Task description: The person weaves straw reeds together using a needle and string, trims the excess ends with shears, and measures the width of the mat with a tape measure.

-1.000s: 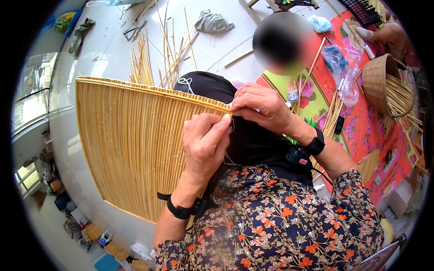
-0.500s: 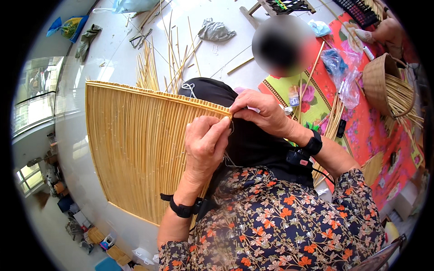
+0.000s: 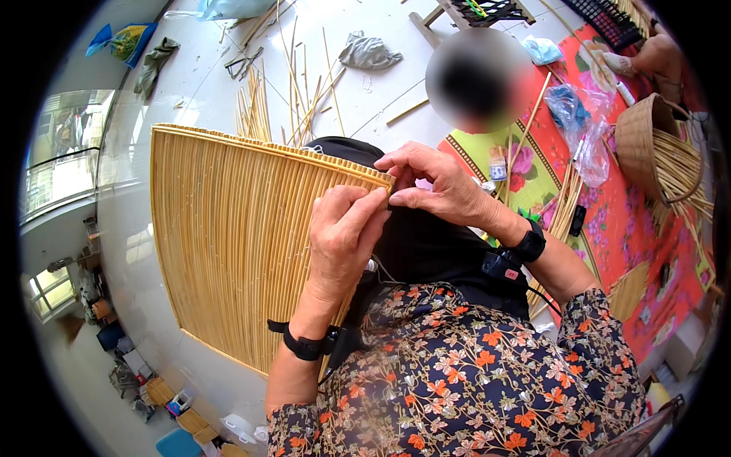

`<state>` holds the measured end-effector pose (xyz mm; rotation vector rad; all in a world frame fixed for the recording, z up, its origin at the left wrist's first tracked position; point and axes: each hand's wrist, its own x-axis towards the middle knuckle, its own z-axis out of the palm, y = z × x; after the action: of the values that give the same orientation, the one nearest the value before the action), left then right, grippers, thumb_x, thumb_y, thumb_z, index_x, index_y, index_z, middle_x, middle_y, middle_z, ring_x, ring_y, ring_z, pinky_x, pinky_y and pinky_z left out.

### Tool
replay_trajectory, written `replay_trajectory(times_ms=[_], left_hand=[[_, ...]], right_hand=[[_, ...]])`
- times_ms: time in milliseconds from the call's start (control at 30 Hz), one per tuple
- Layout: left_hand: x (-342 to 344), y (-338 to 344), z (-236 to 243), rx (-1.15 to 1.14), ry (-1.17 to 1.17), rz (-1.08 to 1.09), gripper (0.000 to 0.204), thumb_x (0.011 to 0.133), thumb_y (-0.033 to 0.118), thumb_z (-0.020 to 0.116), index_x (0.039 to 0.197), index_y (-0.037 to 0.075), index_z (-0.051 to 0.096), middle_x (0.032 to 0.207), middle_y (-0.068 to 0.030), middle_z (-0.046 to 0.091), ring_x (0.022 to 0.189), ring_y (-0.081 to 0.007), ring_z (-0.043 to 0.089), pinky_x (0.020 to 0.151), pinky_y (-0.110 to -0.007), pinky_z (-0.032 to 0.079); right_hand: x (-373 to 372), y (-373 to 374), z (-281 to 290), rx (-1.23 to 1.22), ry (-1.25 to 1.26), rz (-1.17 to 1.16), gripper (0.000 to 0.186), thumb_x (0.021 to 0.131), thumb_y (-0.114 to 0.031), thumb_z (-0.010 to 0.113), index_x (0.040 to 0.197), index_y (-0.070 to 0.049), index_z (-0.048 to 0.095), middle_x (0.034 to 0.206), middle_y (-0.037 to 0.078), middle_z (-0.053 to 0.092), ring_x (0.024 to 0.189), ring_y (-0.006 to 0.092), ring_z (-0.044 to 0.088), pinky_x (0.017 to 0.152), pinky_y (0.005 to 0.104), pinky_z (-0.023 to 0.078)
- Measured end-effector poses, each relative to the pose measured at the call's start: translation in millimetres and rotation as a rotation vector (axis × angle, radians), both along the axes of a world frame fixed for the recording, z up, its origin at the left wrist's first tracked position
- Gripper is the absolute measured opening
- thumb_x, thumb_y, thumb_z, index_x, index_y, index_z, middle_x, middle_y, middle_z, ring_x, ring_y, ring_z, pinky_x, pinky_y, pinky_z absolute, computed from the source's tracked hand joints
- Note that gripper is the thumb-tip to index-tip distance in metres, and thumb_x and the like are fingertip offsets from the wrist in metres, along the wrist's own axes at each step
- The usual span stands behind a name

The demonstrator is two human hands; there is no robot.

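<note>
A large mat of thin yellow reed-like sticks (image 3: 228, 236), bound side by side, slants up on my left. A raised double strip runs along its upper edge. My left hand (image 3: 343, 236) pinches that edge at the mat's right corner between thumb and fingers. Right at the same corner, my right hand (image 3: 445, 186) has its thumb and curled fingers drawn together. Whatever lies between those fingertips is too small to make out. A thin pale thread (image 3: 382, 268) hangs below the corner, beside my left hand. Black cloth (image 3: 419, 244) covers my lap under both hands.
Loose sticks (image 3: 253, 110) lie on the pale floor beyond the mat. On the right, a wicker basket (image 3: 638, 145) full of sticks stands on a red flowered cloth (image 3: 609, 251). A person with a blurred head (image 3: 476, 80) is ahead. A grey cloth (image 3: 368, 52) lies farther off.
The fingers of my right hand have loosened from their tight pinch at the corner and arch higher over it. The mat's upper edge sits slightly higher. My left hand keeps its hold.
</note>
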<state>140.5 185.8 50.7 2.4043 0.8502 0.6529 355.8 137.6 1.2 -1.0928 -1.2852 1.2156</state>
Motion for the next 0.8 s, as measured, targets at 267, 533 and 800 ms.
replay_trajectory(times_ms=[267, 533, 800], left_hand=[[3.2, -7.9, 4.2, -0.326, -0.151, 0.146, 0.053, 0.078, -0.005, 0.082, 0.129, 0.006, 0.07, 0.112, -0.0124, 0.059, 0.094, -0.0258, 0.064, 0.08, -0.035, 0.056], [18.2, -0.4, 18.8, -0.14, 0.018, 0.063, 0.054, 0.083, -0.003, 0.082, 0.134, 0.008, 0.071, 0.107, -0.0051, 0.058, 0.074, -0.0118, 0.058, 0.062, -0.026, 0.052], [32.3, 0.7, 27.4, -0.048, 0.046, 0.124, 0.037, 0.083, -0.001, 0.083, 0.118, 0.007, 0.076, 0.097, -0.0038, 0.061, 0.07, -0.0112, 0.062, 0.058, -0.025, 0.052]], right_hand=[[8.1, 8.1, -0.1, 0.21, -0.165, -0.001, 0.036, 0.086, 0.002, 0.079, 0.121, -0.003, 0.071, 0.102, 0.008, 0.068, 0.087, 0.0191, 0.068, 0.075, 0.0303, 0.055], [9.1, -0.1, -9.0, 0.086, 0.042, -0.037, 0.033, 0.092, 0.001, 0.077, 0.123, -0.002, 0.068, 0.103, 0.005, 0.069, 0.099, 0.0138, 0.07, 0.085, 0.0289, 0.058], [1.7, -7.9, -12.0, -0.07, 0.374, -0.08, 0.021, 0.097, 0.001, 0.072, 0.117, 0.0, 0.066, 0.105, 0.004, 0.071, 0.099, 0.01, 0.069, 0.089, 0.0269, 0.06]])
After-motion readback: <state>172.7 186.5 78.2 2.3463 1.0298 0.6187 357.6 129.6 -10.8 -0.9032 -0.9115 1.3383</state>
